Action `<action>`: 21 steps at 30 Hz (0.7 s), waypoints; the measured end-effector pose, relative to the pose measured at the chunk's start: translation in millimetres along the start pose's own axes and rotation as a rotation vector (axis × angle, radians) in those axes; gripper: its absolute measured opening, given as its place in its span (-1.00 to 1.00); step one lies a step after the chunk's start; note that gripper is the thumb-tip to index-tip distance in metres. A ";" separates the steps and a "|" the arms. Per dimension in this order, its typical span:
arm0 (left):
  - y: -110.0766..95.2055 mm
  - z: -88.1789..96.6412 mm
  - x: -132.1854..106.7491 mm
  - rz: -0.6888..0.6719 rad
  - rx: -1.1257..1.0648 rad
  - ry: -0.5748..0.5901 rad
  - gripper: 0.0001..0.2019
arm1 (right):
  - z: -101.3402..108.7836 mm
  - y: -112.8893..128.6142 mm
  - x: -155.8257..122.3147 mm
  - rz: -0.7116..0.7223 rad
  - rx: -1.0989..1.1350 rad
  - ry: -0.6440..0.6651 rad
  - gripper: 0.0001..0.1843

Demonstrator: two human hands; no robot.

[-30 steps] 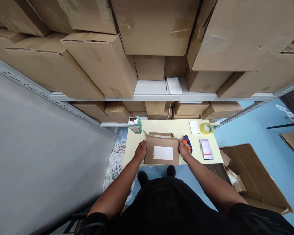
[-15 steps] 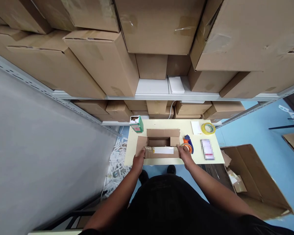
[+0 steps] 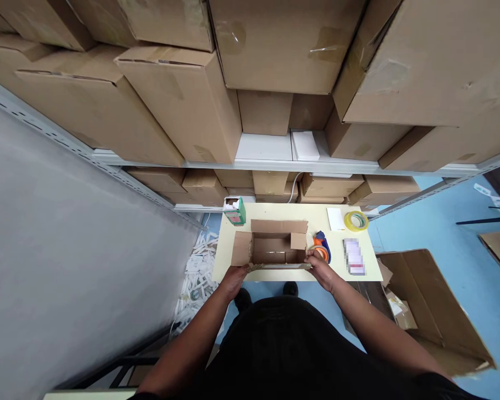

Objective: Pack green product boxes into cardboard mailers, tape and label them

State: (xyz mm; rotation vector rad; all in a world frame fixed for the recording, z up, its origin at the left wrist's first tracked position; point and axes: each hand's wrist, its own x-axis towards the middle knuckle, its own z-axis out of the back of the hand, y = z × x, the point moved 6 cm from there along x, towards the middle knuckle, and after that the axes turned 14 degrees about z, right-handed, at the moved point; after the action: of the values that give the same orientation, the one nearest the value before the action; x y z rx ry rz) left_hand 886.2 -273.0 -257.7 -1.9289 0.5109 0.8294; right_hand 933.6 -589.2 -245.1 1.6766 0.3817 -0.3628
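An open cardboard box [image 3: 279,226] sits on the pale yellow table, its inside visible and its flaps spread. Its near flap [image 3: 279,266] stands up nearly edge-on to me. My left hand [image 3: 234,279] is closed on the left end of that flap, and my right hand [image 3: 320,270] pinches the right end. Just beyond my right fingers lies a blue and orange tape dispenser [image 3: 323,243]. Parts of my fingers are hidden by the cardboard.
A green and white carton [image 3: 235,213] is at the table's back left. On the right are a white card [image 3: 335,219], a yellow tape roll [image 3: 355,221] and a blurred-out packet [image 3: 354,256]. Shelves [image 3: 262,148] of boxes rise behind. A large open carton [image 3: 437,311] stands at floor right.
The near flap, which lay folded outward with its white label showing, has been raised by both hands. More of the box's inside now shows. The view has shifted slightly.
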 end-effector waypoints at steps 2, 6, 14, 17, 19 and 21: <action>-1.0 -2.6 -4.8 -0.042 0.109 0.117 -0.36 | 1.4 1.0 -3.7 0.020 0.016 0.128 -0.58; -0.5 -4.2 -6.3 -0.092 0.303 0.166 -0.30 | 4.2 0.2 2.9 0.076 -0.234 0.168 -0.56; -2.7 0.8 5.4 -0.183 0.614 -0.139 -0.49 | -0.4 -4.1 21.6 0.229 -0.886 -0.105 -0.71; -2.8 0.6 7.0 -0.167 0.647 -0.114 -0.52 | 3.2 -9.2 18.8 0.175 -0.914 -0.095 -0.66; -3.5 -1.8 7.3 -0.157 0.625 -0.035 -0.50 | 4.6 -10.2 16.5 0.155 -0.917 -0.103 -0.63; -5.8 -2.4 7.2 -0.147 0.617 -0.010 -0.46 | 3.3 -8.9 14.7 0.160 -0.922 -0.119 -0.60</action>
State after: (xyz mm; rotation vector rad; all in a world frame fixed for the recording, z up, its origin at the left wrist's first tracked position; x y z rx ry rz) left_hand 895.6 -272.5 -258.6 -1.3717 0.5358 0.5060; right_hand 942.7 -590.7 -259.9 0.7713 0.2596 -0.1241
